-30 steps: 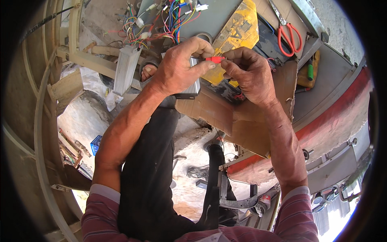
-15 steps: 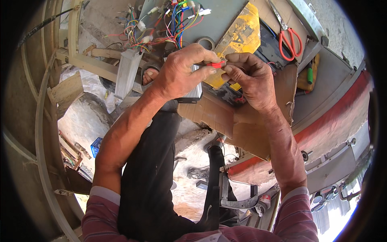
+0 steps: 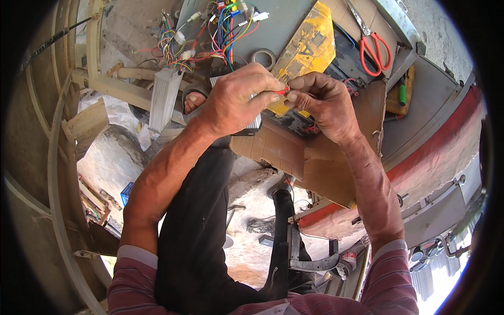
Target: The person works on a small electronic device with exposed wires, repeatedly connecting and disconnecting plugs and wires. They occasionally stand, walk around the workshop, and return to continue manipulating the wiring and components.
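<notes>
Torn brown cardboard (image 3: 273, 149) spreads ahead of your knees, reaching under your right hand. Beyond it lies a scuffed yellow panel (image 3: 310, 39). Far left, a tangle of coloured wires (image 3: 229, 38) with white plugs sits beside a ribbed silver metal box (image 3: 165, 100). Red-handled scissors (image 3: 367, 34) lie far right; a tape roll (image 3: 263, 50) rests just beyond your left hand (image 3: 233, 102).

Your two hands meet at the centre, above the panel's near end. Your left thumb and forefinger are pinched on a small red piece (image 3: 283, 91). Your right hand (image 3: 328, 107) has thumb and fingertips drawn close at its right end; whether they grip it, I cannot tell.

The red piece is mostly hidden. It looks very light and fairly stiff, perhaps smooth plastic, so it could slip from dusty fingertips. Its left end offers the firmest hold, squeezed lightly, with the right end steadied between your fingertips.
</notes>
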A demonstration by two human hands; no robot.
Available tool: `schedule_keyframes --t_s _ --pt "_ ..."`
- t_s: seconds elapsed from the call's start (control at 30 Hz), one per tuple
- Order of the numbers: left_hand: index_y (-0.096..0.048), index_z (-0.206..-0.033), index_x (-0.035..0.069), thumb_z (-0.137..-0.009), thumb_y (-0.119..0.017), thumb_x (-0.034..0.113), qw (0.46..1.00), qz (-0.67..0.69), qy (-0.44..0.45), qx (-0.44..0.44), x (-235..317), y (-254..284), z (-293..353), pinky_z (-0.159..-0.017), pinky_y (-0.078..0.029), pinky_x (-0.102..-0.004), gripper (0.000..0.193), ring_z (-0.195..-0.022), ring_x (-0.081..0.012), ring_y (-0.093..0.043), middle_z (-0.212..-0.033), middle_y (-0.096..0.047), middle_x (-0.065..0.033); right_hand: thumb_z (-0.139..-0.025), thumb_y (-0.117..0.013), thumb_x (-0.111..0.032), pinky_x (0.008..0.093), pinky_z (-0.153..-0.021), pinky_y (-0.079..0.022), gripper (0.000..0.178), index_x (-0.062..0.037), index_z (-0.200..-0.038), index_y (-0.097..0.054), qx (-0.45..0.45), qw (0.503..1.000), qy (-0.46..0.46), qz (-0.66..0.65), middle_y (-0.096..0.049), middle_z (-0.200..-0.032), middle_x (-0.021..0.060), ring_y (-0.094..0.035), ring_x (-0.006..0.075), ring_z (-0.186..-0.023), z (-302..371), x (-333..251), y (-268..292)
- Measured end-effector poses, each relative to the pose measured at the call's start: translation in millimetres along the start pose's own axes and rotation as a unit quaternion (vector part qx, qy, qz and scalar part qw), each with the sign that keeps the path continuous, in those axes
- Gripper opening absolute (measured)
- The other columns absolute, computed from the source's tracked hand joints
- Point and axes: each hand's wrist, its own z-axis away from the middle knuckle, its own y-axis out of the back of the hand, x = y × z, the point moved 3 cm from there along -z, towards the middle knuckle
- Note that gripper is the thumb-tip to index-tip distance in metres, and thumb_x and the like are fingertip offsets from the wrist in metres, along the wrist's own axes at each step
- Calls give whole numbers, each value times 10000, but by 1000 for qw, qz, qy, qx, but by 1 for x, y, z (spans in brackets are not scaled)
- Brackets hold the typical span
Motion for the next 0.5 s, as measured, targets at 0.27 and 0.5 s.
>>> schedule_keyframes --t_s 0.27,0.5 --pt "-712 -980 32 -842 -728 1 999 -20 19 -16 5 2 -1 -761 -565 -344 142 -867 -260 -694 -945 -684 -91 -934 -741 -103 261 -789 -535 189 18 -1075 -705 -10 999 0 32 -731 -959 29 -646 78 -865 -1 3 -1" --pt "-720 -1039 30 -847 -755 10 997 -62 43 -8 -1 8 2 -775 -546 -361 196 -878 -256 -680 -983 -701 -101 -937 -741 -126 259 -782 -530 202 13 -1078 -704 17 1000 -4 22 -724 -940 27 -634 76 -847 -1 5 -5"
